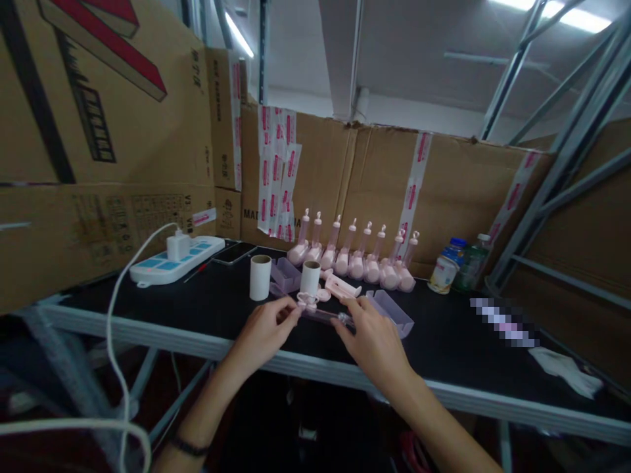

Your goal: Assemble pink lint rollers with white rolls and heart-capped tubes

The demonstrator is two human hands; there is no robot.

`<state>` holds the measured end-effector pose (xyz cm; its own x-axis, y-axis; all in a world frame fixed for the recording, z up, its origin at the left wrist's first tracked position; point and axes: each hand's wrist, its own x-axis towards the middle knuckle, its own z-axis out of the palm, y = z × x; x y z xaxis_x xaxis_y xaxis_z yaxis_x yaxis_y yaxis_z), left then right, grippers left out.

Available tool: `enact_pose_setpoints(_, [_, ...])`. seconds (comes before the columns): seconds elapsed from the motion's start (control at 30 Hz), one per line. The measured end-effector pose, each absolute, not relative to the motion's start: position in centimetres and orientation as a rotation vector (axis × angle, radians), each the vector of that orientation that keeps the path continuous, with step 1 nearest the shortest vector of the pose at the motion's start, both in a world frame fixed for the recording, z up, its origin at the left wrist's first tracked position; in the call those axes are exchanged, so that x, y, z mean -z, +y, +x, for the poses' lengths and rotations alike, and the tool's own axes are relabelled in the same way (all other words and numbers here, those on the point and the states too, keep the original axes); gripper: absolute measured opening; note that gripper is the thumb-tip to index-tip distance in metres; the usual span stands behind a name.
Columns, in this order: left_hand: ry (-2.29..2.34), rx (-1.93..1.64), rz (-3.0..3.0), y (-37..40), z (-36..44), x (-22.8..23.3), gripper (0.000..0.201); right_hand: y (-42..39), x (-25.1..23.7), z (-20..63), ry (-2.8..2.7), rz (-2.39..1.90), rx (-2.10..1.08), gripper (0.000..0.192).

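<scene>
Both hands rest near the front edge of a black table [207, 309]. My left hand [263, 332] and my right hand [372, 338] pinch the two ends of a thin clear tube-like piece [323, 316] that lies between them. A small pink part [307, 300] sits just above that piece, close to my left fingertips. Behind it lie a pink plastic body [340, 286] and two white cylinders [259, 276], [310, 276]. A row of several upright pink devices [355, 259] stands at the back against the cardboard.
Clear plastic trays [392, 312], [286, 274] sit by the hands. A white power strip [175, 261] with a plugged charger and cable lies at the left, a dark phone [234, 253] beside it. Bottles [446, 269] stand at the back right, a white cloth [566, 371] farther right. Cardboard walls surround the table.
</scene>
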<state>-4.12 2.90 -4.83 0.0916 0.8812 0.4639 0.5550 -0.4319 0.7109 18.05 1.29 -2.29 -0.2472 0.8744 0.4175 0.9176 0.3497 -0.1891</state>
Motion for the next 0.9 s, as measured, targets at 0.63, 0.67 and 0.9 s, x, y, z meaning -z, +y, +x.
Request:
enact_pose_setpoints(0.63, [1.081,-1.082,2.257,1.7,-1.8,6.7,0.028,6.4,8.9,38.0,-1.968,-1.616,0.253,0.055])
enact_pose_setpoints(0.67, [1.066,-1.097,2.233,1.8,-2.1,6.7,0.028,7.3,9.8,38.7,-2.01,-1.627,0.287,0.056])
enact_pose_setpoints(0.9, [0.984,-1.15,2.057,2.3,-3.6,6.5,0.034,9.8,12.4,39.2,-2.174,-1.551,0.397,0.052])
